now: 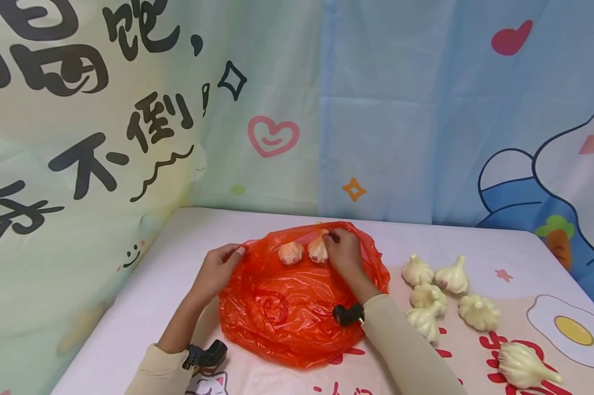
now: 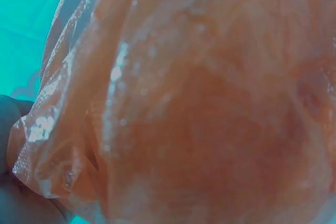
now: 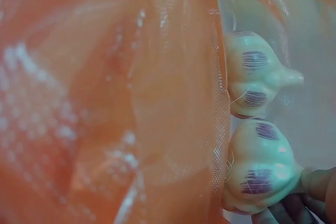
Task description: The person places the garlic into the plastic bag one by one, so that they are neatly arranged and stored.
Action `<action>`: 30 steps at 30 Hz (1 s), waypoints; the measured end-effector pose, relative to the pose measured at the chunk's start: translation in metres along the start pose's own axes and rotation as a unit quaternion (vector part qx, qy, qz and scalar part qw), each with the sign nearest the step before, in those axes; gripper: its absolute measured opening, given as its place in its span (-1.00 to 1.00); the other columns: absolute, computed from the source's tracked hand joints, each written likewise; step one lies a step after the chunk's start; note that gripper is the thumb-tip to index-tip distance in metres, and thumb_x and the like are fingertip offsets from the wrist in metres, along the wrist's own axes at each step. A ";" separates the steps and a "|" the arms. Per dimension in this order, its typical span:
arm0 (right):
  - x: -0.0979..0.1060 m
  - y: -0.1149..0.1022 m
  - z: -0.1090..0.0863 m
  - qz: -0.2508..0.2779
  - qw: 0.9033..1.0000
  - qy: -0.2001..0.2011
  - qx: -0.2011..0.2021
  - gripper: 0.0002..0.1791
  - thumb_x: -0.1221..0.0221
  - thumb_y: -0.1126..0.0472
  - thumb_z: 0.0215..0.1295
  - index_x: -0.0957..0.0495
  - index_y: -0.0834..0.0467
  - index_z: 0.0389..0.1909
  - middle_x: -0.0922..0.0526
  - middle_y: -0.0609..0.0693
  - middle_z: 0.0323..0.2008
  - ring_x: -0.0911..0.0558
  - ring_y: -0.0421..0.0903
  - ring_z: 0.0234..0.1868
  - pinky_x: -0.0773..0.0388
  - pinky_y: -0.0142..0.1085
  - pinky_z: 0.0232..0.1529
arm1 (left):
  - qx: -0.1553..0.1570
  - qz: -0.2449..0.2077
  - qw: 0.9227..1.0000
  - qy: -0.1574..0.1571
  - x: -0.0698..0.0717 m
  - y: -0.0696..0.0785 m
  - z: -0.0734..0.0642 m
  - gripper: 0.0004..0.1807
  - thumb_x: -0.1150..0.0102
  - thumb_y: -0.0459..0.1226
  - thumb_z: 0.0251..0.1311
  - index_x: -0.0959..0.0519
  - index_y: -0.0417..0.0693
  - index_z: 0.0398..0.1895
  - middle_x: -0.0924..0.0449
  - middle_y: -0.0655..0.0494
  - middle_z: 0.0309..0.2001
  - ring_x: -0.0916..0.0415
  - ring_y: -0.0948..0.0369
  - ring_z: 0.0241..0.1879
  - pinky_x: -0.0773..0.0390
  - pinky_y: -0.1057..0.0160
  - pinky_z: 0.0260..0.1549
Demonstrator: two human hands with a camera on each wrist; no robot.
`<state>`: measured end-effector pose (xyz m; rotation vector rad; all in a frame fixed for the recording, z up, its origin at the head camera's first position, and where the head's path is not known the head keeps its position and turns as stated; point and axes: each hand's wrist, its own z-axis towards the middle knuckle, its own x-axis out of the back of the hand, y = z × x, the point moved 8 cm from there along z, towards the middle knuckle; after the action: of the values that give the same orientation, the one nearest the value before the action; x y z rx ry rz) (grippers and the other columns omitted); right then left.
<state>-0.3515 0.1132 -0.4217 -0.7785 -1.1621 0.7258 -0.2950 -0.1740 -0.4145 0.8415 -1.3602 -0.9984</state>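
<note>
A crinkled red plastic bag [image 1: 287, 323] lies on the table, its mouth at the far side. My left hand [image 1: 219, 270] pinches the bag's left edge between thumb and fingers; in the left wrist view the film [image 2: 184, 103] fills most of the picture beside that hand [image 2: 26, 198]. At the bag's mouth my right hand [image 1: 345, 252] holds a garlic bulb [image 1: 318, 249] by its stem. The right wrist view shows this purple-streaked bulb [image 3: 262, 166], its base partly behind the bag's edge. A second garlic bulb [image 1: 290, 253] sits just left of it.
Several pale garlic bulbs [image 1: 453, 275] lie grouped on the table to the right of the bag. Another bulb [image 1: 526, 365] lies apart, nearer the front right. The printed tablecloth [image 1: 511, 247] reaches back to a patterned curtain [image 1: 380, 109]. Another curtain [image 1: 79, 247] hangs along the left.
</note>
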 end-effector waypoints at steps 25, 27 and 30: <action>0.001 -0.013 -0.008 0.031 0.999 -0.014 0.027 -0.53 -0.15 0.35 0.34 -0.44 0.30 0.26 -0.62 0.17 0.02 -0.60 0.07 0.01 -0.56 -0.12 0.04 | 0.006 -0.010 1.000 -0.002 0.003 -0.003 0.002 -0.67 0.06 -0.14 0.47 -0.59 -0.09 0.07 -0.64 -0.03 -0.15 -0.61 0.05 -0.30 -0.68 0.17 -0.31; 0.002 -0.015 -0.010 0.030 0.999 -0.010 0.035 -0.54 -0.16 0.35 0.34 -0.45 0.31 0.25 -0.63 0.17 0.01 -0.61 0.07 0.00 -0.56 -0.12 0.03 | 0.007 -0.011 1.000 -0.003 0.003 -0.003 0.002 -0.67 0.07 -0.13 0.47 -0.59 -0.08 0.07 -0.64 -0.03 -0.16 -0.62 0.05 -0.30 -0.68 0.17 -0.32; 0.004 -0.018 -0.011 0.024 0.999 -0.002 0.046 -0.57 -0.17 0.34 0.35 -0.48 0.29 0.22 -0.64 0.16 0.01 -0.62 0.06 -0.01 -0.57 -0.13 0.01 | 0.008 -0.011 1.000 -0.005 0.002 -0.003 0.001 -0.66 0.06 -0.11 0.47 -0.58 -0.09 0.07 -0.64 -0.03 -0.15 -0.62 0.05 -0.31 -0.68 0.18 -0.32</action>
<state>-0.3376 0.1051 -0.4066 -0.7293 -1.1092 0.8160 -0.2967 -0.1770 -0.4159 0.8664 -1.3725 -1.0118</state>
